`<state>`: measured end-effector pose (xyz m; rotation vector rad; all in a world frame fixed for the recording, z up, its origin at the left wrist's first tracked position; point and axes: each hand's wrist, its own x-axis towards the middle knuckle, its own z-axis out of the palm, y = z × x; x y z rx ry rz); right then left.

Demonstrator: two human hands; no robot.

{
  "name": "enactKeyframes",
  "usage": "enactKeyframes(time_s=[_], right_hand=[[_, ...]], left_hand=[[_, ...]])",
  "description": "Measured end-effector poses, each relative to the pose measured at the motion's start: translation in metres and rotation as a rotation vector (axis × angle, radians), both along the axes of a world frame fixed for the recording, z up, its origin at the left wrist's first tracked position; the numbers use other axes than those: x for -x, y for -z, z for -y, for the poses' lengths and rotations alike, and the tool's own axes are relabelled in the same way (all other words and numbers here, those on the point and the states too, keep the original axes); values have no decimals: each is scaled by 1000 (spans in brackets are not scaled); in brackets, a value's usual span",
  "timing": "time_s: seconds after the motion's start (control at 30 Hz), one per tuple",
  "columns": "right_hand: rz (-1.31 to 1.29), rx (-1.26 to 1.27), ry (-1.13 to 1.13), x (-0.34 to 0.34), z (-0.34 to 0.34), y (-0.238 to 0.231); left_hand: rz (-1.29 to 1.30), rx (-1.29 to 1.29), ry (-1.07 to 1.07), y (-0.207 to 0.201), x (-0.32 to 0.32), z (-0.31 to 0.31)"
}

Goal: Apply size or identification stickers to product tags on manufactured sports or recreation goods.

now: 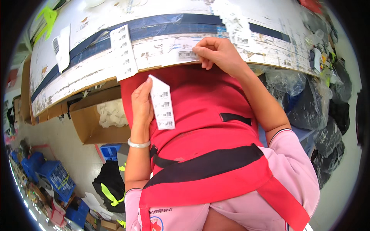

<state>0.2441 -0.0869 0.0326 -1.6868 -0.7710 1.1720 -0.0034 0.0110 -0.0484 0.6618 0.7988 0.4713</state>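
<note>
My left hand (142, 104) grips a white strip of printed labels (165, 109) in front of the red apron, thumb along its upper edge. At the table's front edge, my right hand (221, 56) is closed in a pinch, thumb against forefinger. A small printed label (186, 56) lies right beside those fingertips; whether they hold it or anything else is too small to tell. Another strip of labels (124, 52) rests on the table to the left, its lower end over the front edge.
The worn white table (154, 57) has dark blue tape along it. On it are a label sheet (62, 48) and a pile of label strips (236, 23). A cardboard box (86, 119) with white scraps stands below left. Plastic-wrapped bags (308, 104) are at right, a blue crate (59, 179) lower left.
</note>
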Motion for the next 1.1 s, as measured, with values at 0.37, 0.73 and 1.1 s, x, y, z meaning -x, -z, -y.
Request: enactKeyframes(time_s=[0.37,0.73,1.1], right_hand=[[719,286,368,-115,88,31],[-44,131,-34,40,35,-14],[-327,19,-275,93,16,6]], left_hand=[[-58,-197,40,-33,3,0],[-80,-307,-77,-53,-5,6],[-11,-720,360,-71,16,-10]])
